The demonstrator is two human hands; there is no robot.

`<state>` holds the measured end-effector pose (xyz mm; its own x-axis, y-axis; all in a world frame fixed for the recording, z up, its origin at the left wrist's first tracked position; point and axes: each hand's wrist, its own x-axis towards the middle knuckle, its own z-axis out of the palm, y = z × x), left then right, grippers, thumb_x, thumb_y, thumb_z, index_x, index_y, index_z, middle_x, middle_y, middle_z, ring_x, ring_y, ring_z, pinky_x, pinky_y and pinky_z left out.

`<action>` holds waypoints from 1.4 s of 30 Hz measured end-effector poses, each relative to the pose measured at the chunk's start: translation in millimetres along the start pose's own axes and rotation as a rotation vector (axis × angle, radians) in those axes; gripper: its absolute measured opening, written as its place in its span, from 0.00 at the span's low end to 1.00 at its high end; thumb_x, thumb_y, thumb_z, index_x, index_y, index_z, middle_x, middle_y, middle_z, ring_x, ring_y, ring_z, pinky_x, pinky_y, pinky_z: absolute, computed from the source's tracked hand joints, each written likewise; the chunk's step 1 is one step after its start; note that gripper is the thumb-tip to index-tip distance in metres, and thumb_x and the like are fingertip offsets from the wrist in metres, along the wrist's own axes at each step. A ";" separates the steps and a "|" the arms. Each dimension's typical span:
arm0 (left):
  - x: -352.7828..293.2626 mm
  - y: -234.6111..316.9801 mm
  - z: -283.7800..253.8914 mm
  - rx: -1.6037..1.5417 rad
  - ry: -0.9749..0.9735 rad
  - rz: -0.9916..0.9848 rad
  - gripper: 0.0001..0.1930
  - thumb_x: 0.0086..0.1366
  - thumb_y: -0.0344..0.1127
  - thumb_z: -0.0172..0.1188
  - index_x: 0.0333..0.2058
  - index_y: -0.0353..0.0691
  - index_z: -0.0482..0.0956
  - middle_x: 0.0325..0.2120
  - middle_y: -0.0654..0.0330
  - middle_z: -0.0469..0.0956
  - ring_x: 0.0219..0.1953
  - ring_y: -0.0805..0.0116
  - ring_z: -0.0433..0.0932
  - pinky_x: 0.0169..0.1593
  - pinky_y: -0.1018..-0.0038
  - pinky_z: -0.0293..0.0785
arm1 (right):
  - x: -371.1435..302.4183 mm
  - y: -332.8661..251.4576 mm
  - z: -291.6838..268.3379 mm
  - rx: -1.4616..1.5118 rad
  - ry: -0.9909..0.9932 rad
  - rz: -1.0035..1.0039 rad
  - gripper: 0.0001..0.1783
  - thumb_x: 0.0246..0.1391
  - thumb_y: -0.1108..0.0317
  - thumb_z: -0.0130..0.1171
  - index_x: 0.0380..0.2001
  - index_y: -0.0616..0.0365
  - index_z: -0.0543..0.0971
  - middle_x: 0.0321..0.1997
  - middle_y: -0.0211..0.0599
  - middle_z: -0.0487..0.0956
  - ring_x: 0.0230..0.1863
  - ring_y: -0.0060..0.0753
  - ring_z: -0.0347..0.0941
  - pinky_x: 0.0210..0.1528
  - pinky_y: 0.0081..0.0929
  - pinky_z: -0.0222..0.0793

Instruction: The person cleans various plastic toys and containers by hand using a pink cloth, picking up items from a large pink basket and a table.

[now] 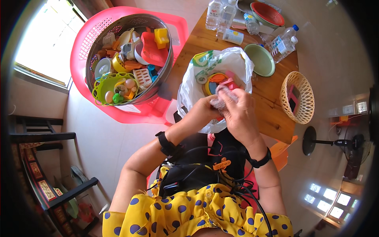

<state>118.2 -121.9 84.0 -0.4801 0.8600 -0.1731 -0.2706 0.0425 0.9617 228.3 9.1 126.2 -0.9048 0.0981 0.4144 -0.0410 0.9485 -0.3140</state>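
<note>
Above the mouth of a white plastic bag [189,89], both my hands meet around a small greyish-pink cloth [219,103]. My right hand [241,114] pinches the cloth from the right, its fingers bent over the top. From the left, my left hand [203,110] closes on it too, though its fingertips are mostly hidden. A bit of red shows under the hands; I cannot tell what it is. Inside the bag lie colourful plastic toys [217,78], among them yellow, blue and pink pieces. The bag rests at the near left side of a wooden table [272,94].
At left, a metal tub [156,85] full of plastic toys stands on a pink chair [85,51]. The table bears several plastic bottles [227,15], a green bowl [259,59] and a wicker basket [304,114]. A standing fan [347,142] is at right. Black cables [244,185] hang near my lap.
</note>
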 end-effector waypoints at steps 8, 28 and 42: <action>1.9 11.4 -4.8 -0.373 -0.016 -0.037 0.21 0.68 0.26 0.57 0.59 0.33 0.72 0.51 0.60 0.78 0.51 0.69 0.78 0.56 0.71 0.76 | -5.1 3.7 -0.8 -0.040 0.052 0.002 0.25 0.50 0.77 0.60 0.54 0.56 0.79 0.50 0.44 0.70 0.51 0.49 0.69 0.52 0.43 0.63; 5.3 9.1 -16.4 -0.621 0.019 -0.091 0.21 0.75 0.35 0.52 0.63 0.37 0.68 0.54 0.57 0.76 0.54 0.65 0.78 0.59 0.66 0.76 | -9.5 -0.8 -9.8 0.024 0.064 0.078 0.18 0.53 0.70 0.66 0.47 0.61 0.76 0.48 0.44 0.71 0.50 0.49 0.69 0.52 0.43 0.63; 6.1 0.5 13.3 -0.342 -0.128 0.093 0.22 0.77 0.50 0.46 0.59 0.42 0.70 0.54 0.60 0.75 0.57 0.67 0.75 0.62 0.65 0.71 | -10.4 3.6 15.3 0.131 0.222 0.092 0.20 0.59 0.66 0.64 0.52 0.60 0.73 0.47 0.50 0.70 0.49 0.54 0.70 0.52 0.44 0.68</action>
<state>126.2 -109.9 86.2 -0.4131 0.9098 -0.0395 -0.5043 -0.1924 0.8419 231.0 6.8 107.8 -0.7929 0.2593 0.5514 -0.0307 0.8868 -0.4612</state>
